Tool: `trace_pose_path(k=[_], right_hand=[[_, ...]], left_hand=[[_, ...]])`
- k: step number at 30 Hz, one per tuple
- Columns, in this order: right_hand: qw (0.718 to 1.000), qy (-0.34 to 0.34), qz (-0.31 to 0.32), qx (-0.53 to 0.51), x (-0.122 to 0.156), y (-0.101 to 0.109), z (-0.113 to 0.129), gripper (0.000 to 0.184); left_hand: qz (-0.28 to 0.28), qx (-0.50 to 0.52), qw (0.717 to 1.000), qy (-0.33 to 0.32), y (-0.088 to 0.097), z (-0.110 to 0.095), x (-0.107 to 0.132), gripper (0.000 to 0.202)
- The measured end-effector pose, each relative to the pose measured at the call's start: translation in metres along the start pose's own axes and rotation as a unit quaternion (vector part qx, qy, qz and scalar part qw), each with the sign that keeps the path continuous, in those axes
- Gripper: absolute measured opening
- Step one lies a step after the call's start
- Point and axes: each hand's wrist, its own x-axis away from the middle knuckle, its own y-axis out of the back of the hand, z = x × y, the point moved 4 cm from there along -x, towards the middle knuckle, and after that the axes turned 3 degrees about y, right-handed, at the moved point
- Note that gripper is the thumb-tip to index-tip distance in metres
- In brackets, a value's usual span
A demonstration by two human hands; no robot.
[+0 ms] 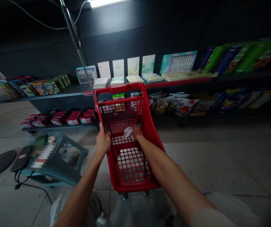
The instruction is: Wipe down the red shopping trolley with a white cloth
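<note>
A red plastic shopping cart [154, 138] with grid walls stands right in front of me. My left hand [103, 141] is closed around the left rim of its basket. Inside the basket, my right hand [137, 131] grips a crumpled white tissue or cloth [128, 133]; which of the two I cannot tell. The tissue is close to the grid at the far end of the basket. Part of the right hand's fingers is hidden behind the white bundle.
A grey-blue plastic stool [70, 154] with a dark device and cables stands at the left. Behind the cart runs a shelf [69, 91] with notebooks [132, 65], boxes and snack bags [186, 105]. A metal pole [72, 31] rises left of the cart.
</note>
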Motion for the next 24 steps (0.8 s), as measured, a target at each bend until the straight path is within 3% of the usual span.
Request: trace_pose_path(k=[3,6,8,10,13,18,21,24], right_hand=[[0.996,0.002,-0.092,-0.022,-0.029,0.035,0.022,0.036],[0.948,0.079,-0.295,-0.086,-0.059,0.091,0.049,0.037],[0.929,0.099,-0.349,-0.073,-0.069,0.117,0.056,0.038],[0.931,0.094,-0.35,-0.05,-0.07,0.125,0.051,0.039],[0.954,0.055,-0.293,-0.028,-0.056,0.102,0.03,0.04],[0.989,-0.04,-0.134,0.047,-0.023,0.034,-0.001,0.045],[0.993,-0.08,0.001,0.09,-0.002,0.004,-0.011,0.046],[0.987,-0.114,0.061,0.098,0.012,-0.012,-0.017,0.042]], left_hand=[[0.0,0.001,1.0,-0.002,-0.001,-0.001,0.002,0.088],[-0.001,-0.005,1.0,0.0,-0.002,-0.002,0.003,0.088],[-0.001,-0.006,1.0,-0.001,-0.002,-0.002,0.003,0.089],[-0.001,0.0,1.0,-0.005,-0.002,-0.001,0.003,0.089],[0.0,0.007,1.0,-0.008,-0.003,-0.001,0.003,0.088],[0.0,0.008,1.0,-0.007,-0.003,0.0,0.005,0.088],[0.001,0.008,1.0,0.001,-0.003,-0.001,0.006,0.087],[-0.001,0.011,1.0,0.003,-0.003,-0.002,0.007,0.086]])
